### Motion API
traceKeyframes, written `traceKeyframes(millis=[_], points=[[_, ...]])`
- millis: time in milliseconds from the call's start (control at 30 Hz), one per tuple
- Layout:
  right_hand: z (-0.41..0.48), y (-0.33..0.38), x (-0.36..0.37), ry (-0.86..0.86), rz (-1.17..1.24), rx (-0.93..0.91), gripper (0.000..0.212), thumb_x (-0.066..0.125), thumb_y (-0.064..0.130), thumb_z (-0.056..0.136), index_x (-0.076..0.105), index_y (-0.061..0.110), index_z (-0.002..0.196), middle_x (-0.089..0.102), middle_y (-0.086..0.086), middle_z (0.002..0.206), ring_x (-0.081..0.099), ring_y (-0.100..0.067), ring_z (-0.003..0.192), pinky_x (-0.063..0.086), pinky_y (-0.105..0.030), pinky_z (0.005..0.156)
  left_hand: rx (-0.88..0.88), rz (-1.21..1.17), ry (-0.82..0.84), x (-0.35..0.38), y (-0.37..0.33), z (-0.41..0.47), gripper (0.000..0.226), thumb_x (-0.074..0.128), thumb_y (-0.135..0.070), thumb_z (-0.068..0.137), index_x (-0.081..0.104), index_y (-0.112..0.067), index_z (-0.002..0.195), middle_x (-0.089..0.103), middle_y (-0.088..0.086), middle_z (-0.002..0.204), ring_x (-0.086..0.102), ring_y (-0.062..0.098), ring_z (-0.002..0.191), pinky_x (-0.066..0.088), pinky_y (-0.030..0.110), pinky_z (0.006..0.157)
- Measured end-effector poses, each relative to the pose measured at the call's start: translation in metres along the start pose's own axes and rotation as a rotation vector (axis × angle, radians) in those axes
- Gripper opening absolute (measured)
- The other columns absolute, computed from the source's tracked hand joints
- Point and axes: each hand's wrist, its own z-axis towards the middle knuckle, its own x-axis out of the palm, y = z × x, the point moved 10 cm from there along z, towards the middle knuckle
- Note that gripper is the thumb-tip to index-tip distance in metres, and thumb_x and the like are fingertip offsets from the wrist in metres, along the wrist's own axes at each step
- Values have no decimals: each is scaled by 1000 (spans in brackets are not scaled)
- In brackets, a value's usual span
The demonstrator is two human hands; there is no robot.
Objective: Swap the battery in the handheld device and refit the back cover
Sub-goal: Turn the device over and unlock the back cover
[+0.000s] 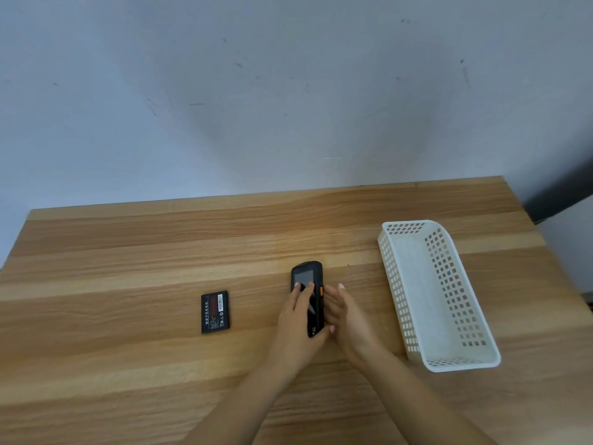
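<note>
Wood-grain table (pixel 128 252) runs up to a plain grey wall (pixel 224 91) in front of you. Near the middle of it the black device (pixel 307 277) lies screen up, long axis pointing away from you. Your left hand (pixel 296 322) lies over its near half, fingers (pixel 303 292) stretched flat with the tips on the screen. Your right hand (pixel 348 319) cups the device's right edge, fingers loosely extended, thumb at the near end. A battery (pixel 215 312) lies label up to the left, well apart from both hands. On the right stands a white basket (pixel 449 284).
</note>
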Motion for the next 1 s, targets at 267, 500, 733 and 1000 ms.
traceKeyframes(millis=[267, 500, 733, 1000], points=[[-8, 25, 10, 32, -377, -208, 26, 49, 21, 97, 69, 28, 112, 67, 0, 121, 61, -13, 114, 49, -30, 98, -83, -644, 1, -20, 21, -1, 74, 59, 11, 81, 30, -35, 131, 46, -11, 134, 51, 4, 117, 50, 25, 92], [-1, 18, -1, 4, -406, -155, 54, 66, 29, 87, 44, 31, 137, 56, 4, 135, 53, -15, 124, 46, -41, 104, -129, -925, 88, -12, 32, -4, 72, 55, 13, 84, 36, -30, 139, 52, -3, 136, 61, 18, 114, 55, 31, 85], [-2, 37, -10, -90, -575, -258, 59, 72, 20, 83, 47, 24, 136, 60, 6, 125, 55, -10, 116, 48, -27, 94, -50, -421, 259, -3, 37, 2, 122, 90, -27, 51, 11, -43, 142, 40, -18, 135, 47, 3, 125, 45, 24, 101], [5, 41, -9, -184, -649, -275, 55, 70, 14, 84, 48, 19, 135, 62, 3, 116, 54, -6, 100, 40, -8, 67, 34, -39, 170, -6, 27, 17, 138, 92, -37, 43, 4, -32, 149, 23, -16, 142, 25, 2, 129, 29, 23, 108]])
